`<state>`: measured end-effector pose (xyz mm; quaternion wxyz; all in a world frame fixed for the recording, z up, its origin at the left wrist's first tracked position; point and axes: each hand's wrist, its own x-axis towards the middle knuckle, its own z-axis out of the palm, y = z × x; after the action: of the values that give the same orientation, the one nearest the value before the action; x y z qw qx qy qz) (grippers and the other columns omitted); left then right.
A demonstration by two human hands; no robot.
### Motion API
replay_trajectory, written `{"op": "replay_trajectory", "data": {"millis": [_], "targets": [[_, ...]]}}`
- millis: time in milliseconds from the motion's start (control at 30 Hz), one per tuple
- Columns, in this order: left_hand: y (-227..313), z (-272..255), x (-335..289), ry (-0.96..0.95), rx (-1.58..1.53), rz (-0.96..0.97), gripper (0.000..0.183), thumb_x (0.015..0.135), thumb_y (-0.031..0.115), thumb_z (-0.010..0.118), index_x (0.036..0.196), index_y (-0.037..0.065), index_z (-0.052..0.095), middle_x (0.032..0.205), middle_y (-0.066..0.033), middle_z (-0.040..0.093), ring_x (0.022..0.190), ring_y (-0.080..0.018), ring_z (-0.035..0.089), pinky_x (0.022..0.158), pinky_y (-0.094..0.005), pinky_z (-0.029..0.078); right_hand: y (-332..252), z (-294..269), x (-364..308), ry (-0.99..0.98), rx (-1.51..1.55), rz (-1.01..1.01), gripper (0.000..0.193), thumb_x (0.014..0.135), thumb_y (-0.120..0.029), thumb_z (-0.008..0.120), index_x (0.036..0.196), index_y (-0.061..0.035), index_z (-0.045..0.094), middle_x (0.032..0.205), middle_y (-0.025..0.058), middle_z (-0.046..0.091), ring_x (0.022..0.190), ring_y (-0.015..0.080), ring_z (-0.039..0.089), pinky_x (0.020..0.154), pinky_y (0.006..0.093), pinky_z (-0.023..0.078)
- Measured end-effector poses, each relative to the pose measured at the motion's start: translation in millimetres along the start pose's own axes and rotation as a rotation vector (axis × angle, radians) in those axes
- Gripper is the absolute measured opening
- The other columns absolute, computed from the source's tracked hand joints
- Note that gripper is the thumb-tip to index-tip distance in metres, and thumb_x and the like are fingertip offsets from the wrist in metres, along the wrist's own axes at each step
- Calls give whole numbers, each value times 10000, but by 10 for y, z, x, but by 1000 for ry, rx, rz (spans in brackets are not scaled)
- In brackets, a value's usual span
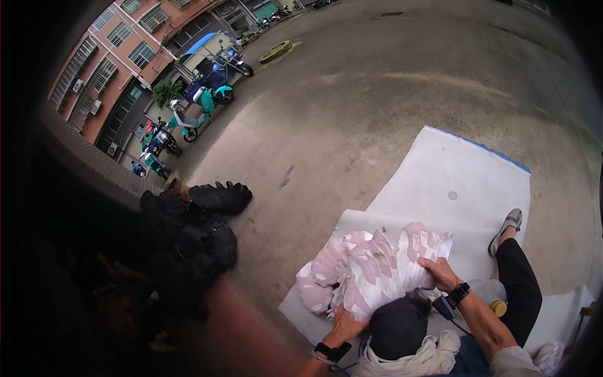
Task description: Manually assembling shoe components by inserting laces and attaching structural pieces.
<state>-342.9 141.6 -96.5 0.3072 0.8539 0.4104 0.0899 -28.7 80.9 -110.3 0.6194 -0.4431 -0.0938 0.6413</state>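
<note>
A bulky bundle of pink-and-white cut pieces, which look like shoe uppers, lies across my lap in overlapping layers. My left hand is closed on its lower left edge, its fingertips partly hidden under the pieces. At the right end, my right hand grips the bundle, thumb on top and the other fingers out of sight. A dark rounded shape, perhaps my knee, sits between the two wrists. Loose white strips or cords are heaped around it.
White sheeting covers the ground ahead, one edge blue. My shoe rests on it at the right. A clear container with a yellow cap stands near my right forearm. Black bundles are piled at left; scooters are parked beyond.
</note>
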Motion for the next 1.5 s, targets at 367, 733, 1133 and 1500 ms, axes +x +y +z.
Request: {"op": "replay_trajectory", "data": {"millis": [367,733,1133,1500], "targets": [[1186,-1609,104,49,119,177,992,599,403,829,1403,19,392,1335,-206,528,1245,-403,470,1056,-450,327,-505,466,-455,-135,63,-235,584,880,-228,683,1345,26,437,1250,117,582,1105,221,585,953,402,490],[1860,-1547,-395,99,435,665,524,685,386,785,985,-28,671,921,-178,642,813,-318,562,745,-424,382,-248,153,-762,-312,124,-422,674,841,-344,722,1337,21,449,1268,95,580,1106,210,593,939,388,492],[2444,-857,-647,-234,424,896,271,685,270,748,834,48,705,777,-102,659,785,-275,608,713,-391,444,336,-440,-1808,20,472,-352,554,977,-507,426,1383,-131,453,1338,61,554,1209,227,539,1043,451,413],[2789,-618,-445,-290,375,980,252,625,215,787,784,38,707,749,-136,642,731,-344,570,657,-428,423,503,-632,-1690,185,544,-484,543,911,-522,552,1234,-87,585,1154,36,654,1009,155,631,867,315,500]]}}
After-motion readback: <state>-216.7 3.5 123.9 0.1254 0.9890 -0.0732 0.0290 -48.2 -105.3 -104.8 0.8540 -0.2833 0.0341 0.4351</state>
